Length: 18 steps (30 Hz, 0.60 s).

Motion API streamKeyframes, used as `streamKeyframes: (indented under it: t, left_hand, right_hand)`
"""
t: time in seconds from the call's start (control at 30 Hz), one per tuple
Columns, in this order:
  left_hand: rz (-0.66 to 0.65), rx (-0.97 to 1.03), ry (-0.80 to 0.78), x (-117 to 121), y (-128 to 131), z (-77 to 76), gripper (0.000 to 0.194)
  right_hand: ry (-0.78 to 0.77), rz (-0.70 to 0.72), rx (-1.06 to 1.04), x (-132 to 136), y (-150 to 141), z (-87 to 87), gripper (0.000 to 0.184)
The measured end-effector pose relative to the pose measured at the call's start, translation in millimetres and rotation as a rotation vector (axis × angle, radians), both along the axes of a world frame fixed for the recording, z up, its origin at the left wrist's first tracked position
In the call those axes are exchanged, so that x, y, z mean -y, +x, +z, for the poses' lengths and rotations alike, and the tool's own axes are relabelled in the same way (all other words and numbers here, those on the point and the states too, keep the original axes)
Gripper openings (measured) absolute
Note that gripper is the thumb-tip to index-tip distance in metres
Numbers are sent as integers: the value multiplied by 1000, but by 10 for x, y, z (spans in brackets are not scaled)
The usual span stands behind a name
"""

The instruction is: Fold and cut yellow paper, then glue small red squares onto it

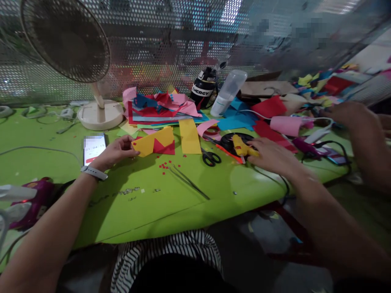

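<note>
My left hand [115, 151] pinches the left edge of a yellow and red folded paper piece [154, 143] that lies on the green table [137, 203]. My right hand [270, 154] is curled around the handle of a yellow glue gun [241, 146], which rests over a black round stand [230, 140]. A white band sits on my left wrist. Black scissors [210, 156] lie between the two hands, beside a yellow paper strip [189, 136]. Small red paper bits [166, 166] and thin sticks [187, 181] lie just in front of the folded piece.
A pile of coloured paper [161, 108], a black can [204, 86] and a white bottle [227, 92] stand behind. A white fan [91, 81] is at back left, with a phone [94, 147] beside my left hand. Another person's arm [363, 134] reaches in at right. A purple glue gun [33, 199] lies at left.
</note>
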<state>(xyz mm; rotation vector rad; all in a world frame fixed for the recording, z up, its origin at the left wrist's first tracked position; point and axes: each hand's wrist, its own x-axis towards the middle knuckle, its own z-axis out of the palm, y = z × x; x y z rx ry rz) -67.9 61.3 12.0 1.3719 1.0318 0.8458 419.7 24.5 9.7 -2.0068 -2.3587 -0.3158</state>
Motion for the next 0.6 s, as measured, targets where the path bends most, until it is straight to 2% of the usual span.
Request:
streamKeyframes:
  t: [0.17,0.33,0.5,0.6]
  left_hand:
    - [-19,20,3,-14,0,-56,41]
    - [-38,40,-11,-2,-1,-80,43]
    - [-65,47,0,20,2,-77,41]
    - [-72,48,6,21,7,-96,41]
  right_hand:
    - [-143,6,79,-174,252,-135,33]
    - [-275,-41,130,-285,249,-93,46]
    - [-143,-107,103,-197,233,-113,40]
    - [12,-142,19,-101,228,-148,28]
